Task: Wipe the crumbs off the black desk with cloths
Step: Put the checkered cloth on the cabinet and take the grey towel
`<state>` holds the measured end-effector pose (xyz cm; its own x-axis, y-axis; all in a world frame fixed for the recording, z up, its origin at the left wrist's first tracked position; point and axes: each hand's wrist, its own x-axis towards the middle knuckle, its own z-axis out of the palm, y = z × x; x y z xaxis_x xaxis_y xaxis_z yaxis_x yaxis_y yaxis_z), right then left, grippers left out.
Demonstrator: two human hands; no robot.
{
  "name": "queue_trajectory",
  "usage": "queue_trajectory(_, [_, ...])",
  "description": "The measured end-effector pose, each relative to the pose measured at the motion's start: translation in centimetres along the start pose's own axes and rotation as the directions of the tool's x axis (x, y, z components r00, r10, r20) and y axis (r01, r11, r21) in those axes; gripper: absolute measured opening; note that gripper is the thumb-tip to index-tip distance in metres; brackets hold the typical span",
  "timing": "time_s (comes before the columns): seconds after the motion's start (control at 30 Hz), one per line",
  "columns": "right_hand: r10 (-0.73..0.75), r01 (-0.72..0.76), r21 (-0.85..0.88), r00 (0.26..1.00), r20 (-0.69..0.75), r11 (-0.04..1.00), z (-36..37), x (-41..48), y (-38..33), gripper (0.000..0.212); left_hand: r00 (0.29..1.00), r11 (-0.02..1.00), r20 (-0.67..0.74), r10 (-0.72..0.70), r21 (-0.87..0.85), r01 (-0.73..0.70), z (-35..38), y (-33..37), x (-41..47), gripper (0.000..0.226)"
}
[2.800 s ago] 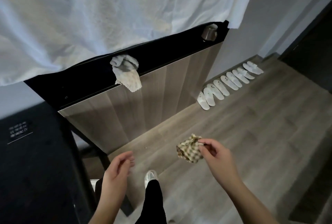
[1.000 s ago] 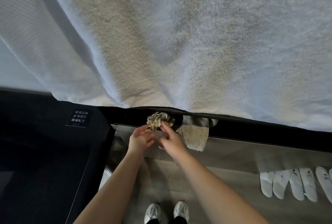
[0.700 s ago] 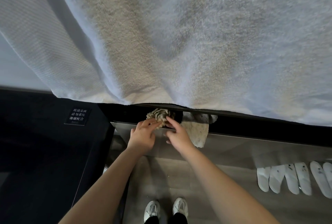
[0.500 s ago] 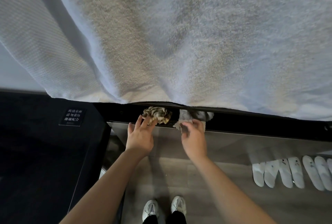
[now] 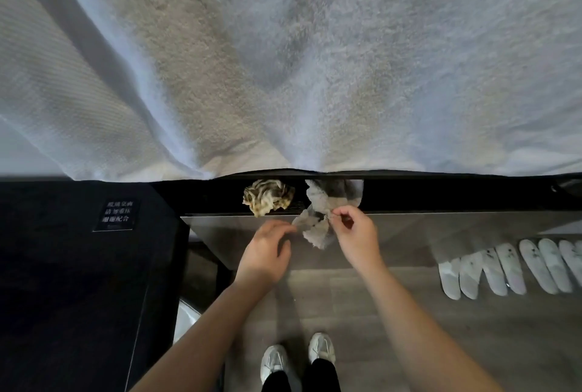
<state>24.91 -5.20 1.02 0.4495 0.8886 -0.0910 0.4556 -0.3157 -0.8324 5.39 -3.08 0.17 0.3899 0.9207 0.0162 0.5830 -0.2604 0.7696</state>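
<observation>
A crumpled checked cloth (image 5: 267, 196) lies on the narrow visible strip of the black desk (image 5: 441, 195), near its front edge. Right of it a grey cloth (image 5: 324, 202) hangs over that edge. My right hand (image 5: 356, 234) pinches the grey cloth's hanging part between thumb and forefinger. My left hand (image 5: 266, 254) hovers just left of the grey cloth, below the checked one, fingers curled, its fingertips at the cloth's left corner; whether it grips is unclear. Most of the desk top is hidden.
A large white towel (image 5: 283, 61) hangs over the camera and covers the upper view. A black cabinet with a small label (image 5: 116, 215) stands at the left. Several white slippers (image 5: 510, 265) line the wooden floor at right. My shoes (image 5: 296, 357) show below.
I set the checked cloth on the desk and both hands left it. My right hand moved right and took hold of the grey cloth; my left hand dropped below the desk edge toward it.
</observation>
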Motion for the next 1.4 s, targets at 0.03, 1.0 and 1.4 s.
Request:
queue_trajectory(0.03, [0.005,-0.008,0.078,0.999,0.04,0.997,-0.9,-1.1,-0.3,0.011,1.0,0.999,-0.015,0.011,-0.035,-0.012,-0.1,0.7,0.2,0.033])
queue_trajectory(1.0, [-0.028,-0.17,0.508,0.933,0.359,0.844,-12.5,-26.0,-6.7,0.035,0.987,0.988,-0.113,0.115,-0.09,-0.125,-5.8,13.0,-24.8,0.015])
queue_trajectory(1.4, [-0.302,0.439,-0.136,0.781,0.548,0.888,-2.2,-31.3,-13.5,0.018,0.983,0.972,-0.123,0.139,0.208,-0.111,-21.8,3.0,-32.8,0.014])
